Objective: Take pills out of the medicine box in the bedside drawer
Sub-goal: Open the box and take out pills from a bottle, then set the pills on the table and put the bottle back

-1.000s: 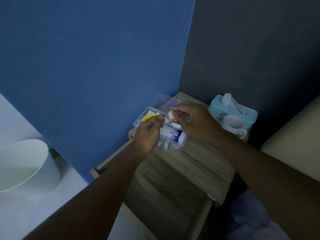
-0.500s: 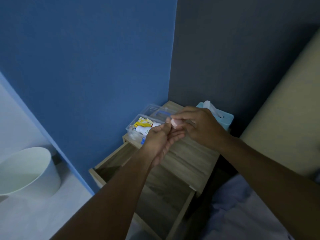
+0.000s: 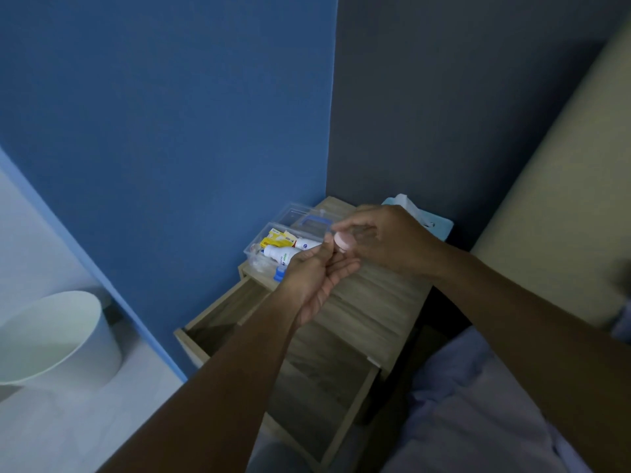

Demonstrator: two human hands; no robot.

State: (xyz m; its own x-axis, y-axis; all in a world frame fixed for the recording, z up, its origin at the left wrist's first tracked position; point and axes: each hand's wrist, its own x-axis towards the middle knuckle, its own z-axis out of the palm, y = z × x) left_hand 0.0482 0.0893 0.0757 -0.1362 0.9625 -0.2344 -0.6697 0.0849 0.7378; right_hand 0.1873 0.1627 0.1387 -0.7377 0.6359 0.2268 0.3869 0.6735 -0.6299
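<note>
Wooden bedside table (image 3: pixel 368 302), drawer (image 3: pixel 307 380) pulled open at its front, clear medicine box (image 3: pixel 273 249) lidless on its far-left corner, left hand (image 3: pixel 316 278) cupped palm-up, grip wide, right hand (image 3: pixel 386 238) grip pinching small pale bottle (image 3: pixel 342 241) tilted over that palm

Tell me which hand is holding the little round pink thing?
The right hand holds the little round pink thing in its fingers. The left hand is open, palm up, just under it.
</note>
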